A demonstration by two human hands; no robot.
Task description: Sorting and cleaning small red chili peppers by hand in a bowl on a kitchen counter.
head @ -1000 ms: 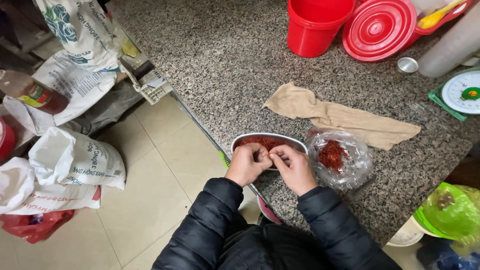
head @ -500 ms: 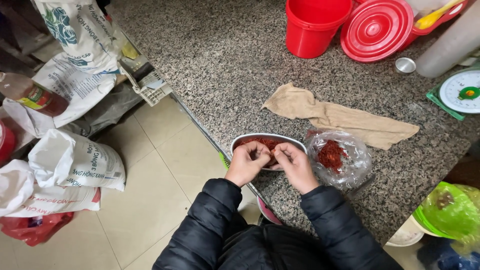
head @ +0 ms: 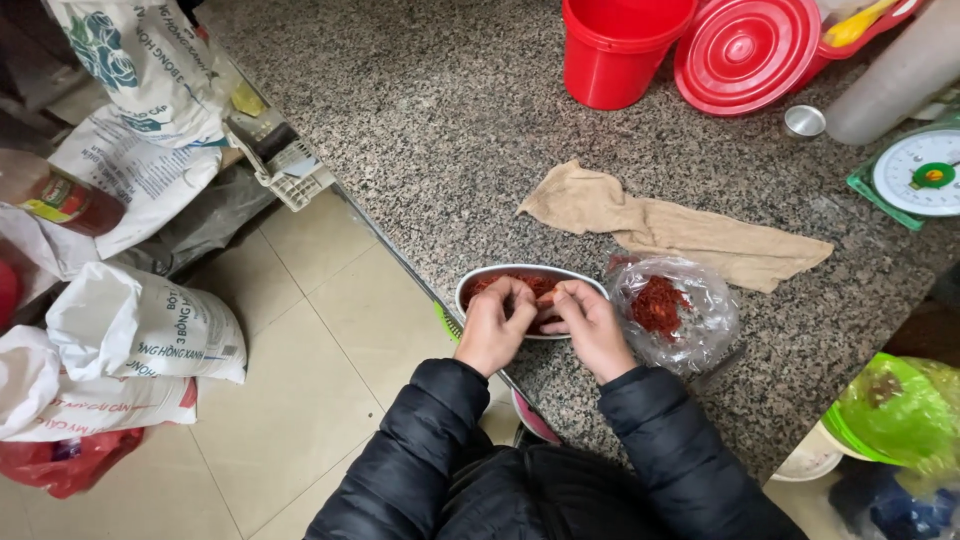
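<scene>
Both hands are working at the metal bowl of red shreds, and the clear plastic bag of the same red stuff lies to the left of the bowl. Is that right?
Not quite. The head view shows the clear plastic bag to the right of the metal bowl, not the left. The left hand and right hand are indeed both at the bowl.

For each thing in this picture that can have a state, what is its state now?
Left hand: fingers curled in the bowl, pinching red shreds.
Right hand: fingers curled beside it, pinching too.
Metal bowl: upright, holds red shreds.
Clear plastic bag: open, crumpled, red shreds inside.
Beige cloth: crumpled, lying flat.
Red bucket: upright, uncovered.
Red lid: off, leaning.
</scene>
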